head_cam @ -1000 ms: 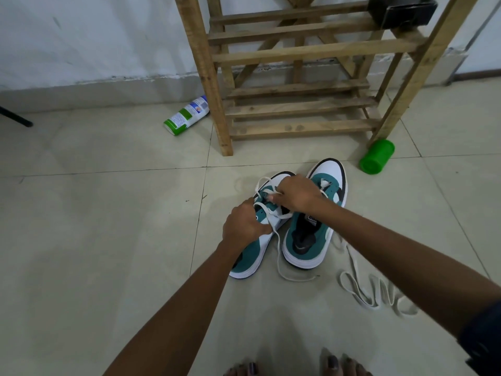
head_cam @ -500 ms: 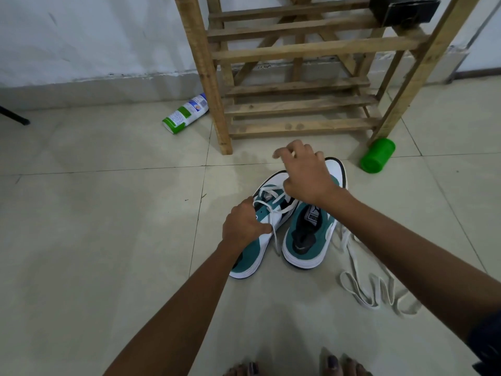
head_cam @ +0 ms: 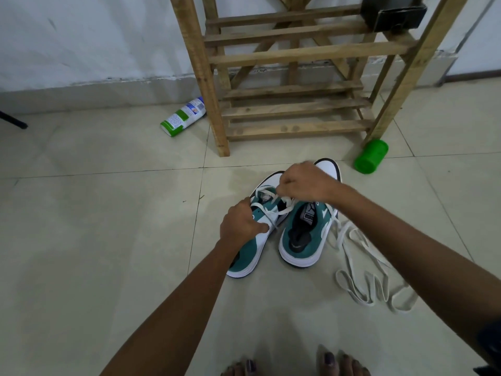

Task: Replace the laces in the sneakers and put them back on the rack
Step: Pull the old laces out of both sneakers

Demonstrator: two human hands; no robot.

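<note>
Two green-and-white sneakers stand side by side on the tiled floor, toes toward the wooden rack (head_cam: 292, 109). My left hand (head_cam: 241, 223) grips the side of the left sneaker (head_cam: 250, 255). My right hand (head_cam: 303, 183) hovers over that shoe's front and pinches its white lace (head_cam: 273, 210), which runs loosely through the eyelets. The right sneaker (head_cam: 306, 237) has no lace in it. A loose white lace (head_cam: 360, 267) lies in coils on the floor to its right.
A white and green bottle (head_cam: 183, 118) lies on its side left of the rack. A green cup (head_cam: 371, 156) lies by the rack's right leg. A dark box (head_cam: 393, 12) sits on an upper shelf. My bare toes (head_cam: 295, 366) show at the bottom edge.
My right hand rose away from the left sneaker toward the rack, then came back down onto its laces. My left hand stayed on the shoe's side.
</note>
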